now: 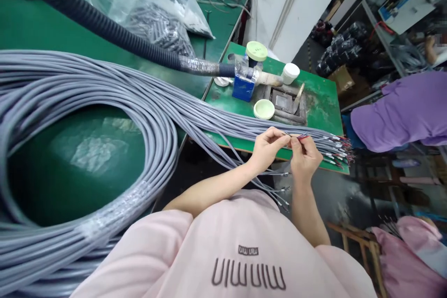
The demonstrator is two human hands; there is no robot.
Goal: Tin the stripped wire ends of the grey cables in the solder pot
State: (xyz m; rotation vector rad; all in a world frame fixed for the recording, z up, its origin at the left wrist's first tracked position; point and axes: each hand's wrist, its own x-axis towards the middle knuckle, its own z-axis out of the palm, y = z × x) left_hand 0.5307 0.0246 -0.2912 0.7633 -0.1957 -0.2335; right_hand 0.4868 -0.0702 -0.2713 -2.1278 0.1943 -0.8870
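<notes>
A big coil of grey cables [104, 102] lies on the green table [31, 23] and fans out to the right, ending in stripped ends with red and white wires [337, 149]. My left hand [267, 146] pinches one grey cable near its end. My right hand [305, 156] pinches the thin red wires of that same cable end [296, 136], fingertips almost touching those of the left hand. Both hands hover over the front edge of a small green bench [321, 98].
On the small bench stand a blue-based bottle with a pale green cap [248, 72], a white jar [290, 73], a green lid [264, 109] and a metal plate [283, 101]. A black corrugated hose [104, 28] crosses the table. Plastic bags [153, 9] lie behind. A person in purple [401, 111] works at the right.
</notes>
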